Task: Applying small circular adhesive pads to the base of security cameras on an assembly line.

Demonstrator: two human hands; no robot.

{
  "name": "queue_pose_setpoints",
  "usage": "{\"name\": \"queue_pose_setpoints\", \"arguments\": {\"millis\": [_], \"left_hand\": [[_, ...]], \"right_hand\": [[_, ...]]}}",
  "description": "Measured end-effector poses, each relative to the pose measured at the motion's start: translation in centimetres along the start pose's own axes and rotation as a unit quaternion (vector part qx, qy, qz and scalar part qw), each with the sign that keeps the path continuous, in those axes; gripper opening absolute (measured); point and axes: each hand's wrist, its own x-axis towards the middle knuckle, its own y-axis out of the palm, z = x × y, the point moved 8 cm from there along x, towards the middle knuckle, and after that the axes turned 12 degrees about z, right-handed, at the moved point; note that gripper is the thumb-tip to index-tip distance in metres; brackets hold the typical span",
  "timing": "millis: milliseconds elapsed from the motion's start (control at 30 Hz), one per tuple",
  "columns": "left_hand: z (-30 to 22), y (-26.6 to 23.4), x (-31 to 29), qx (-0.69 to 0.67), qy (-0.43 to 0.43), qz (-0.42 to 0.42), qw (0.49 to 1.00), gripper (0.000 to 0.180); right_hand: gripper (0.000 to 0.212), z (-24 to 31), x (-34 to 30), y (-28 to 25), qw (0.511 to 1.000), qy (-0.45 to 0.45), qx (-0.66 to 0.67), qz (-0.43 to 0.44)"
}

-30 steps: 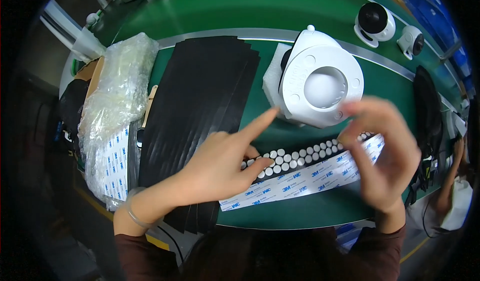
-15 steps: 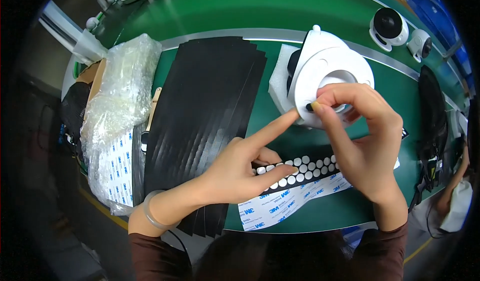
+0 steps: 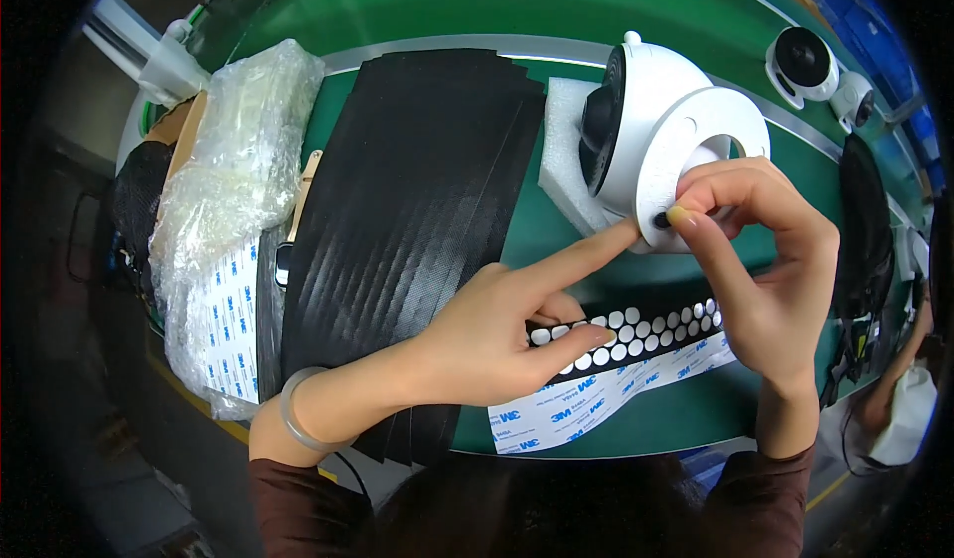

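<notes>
A white security camera (image 3: 658,81) lies tilted on a piece of white foam, its black lens side facing left. Its round white base (image 3: 656,151) faces me. My right hand (image 3: 775,270) is pinched, with thumb and finger on a small round black pad (image 3: 662,220) against the lower left rim of that base. My left hand (image 3: 487,334) grips a strip of white-faced round pads (image 3: 636,335) between thumb and curled fingers. Its outstretched index fingertip touches the base's edge. From under the strip hangs white backing paper (image 3: 552,419) with blue print.
Black sheets (image 3: 397,200) lie stacked left of centre, beside a bubble-wrapped bundle (image 3: 234,151). At the far right stand two more white cameras (image 3: 803,61). A black bag-like item (image 3: 863,210) lies along the right edge. Another person's arm (image 3: 899,379) shows beyond it.
The camera has shifted right in view and turned, showing more of its lens side. Both hands have moved right with it. The black pad now sits against the base's rim under my right fingertips.
</notes>
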Motion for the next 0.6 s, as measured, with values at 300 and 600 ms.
{"name": "queue_pose_setpoints", "arguments": {"millis": [300,600], "left_hand": [[0.35,-0.06,0.1,-0.01,-0.008,-0.022,1.0,0.067],[0.31,-0.25,0.1,-0.001,0.018,-0.04,0.999,0.066]], "right_hand": [[0.005,0.33,-0.16,0.06,0.998,-0.03,-0.051,-0.02],[0.007,0.49,-0.04,0.22,0.996,-0.054,-0.073,-0.022]]}}
